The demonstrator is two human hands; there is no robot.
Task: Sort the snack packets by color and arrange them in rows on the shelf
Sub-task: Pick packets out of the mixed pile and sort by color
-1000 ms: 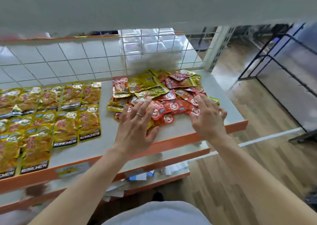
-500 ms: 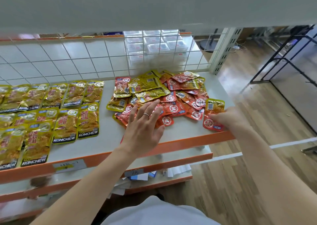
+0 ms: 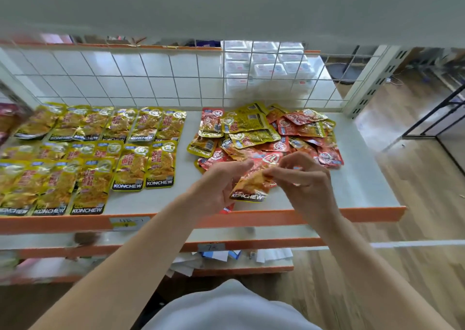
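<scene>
A small yellow foil snack packet (image 3: 251,186) is hovering just above the white orange-edged shelf (image 3: 364,178), the left hand (image 3: 216,186) curling round its left side and the right hand (image 3: 307,181) pinching its top corner. Likely light, crinkly and slick, it is asking for a sealed-edge pinch.

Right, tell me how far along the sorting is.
Done: yellow packets lie in rows on the left of the shelf. In hand: the left hand and right hand hold one yellow-edged packet. Left: the mixed red and yellow pile on the right, no red row yet.
</scene>
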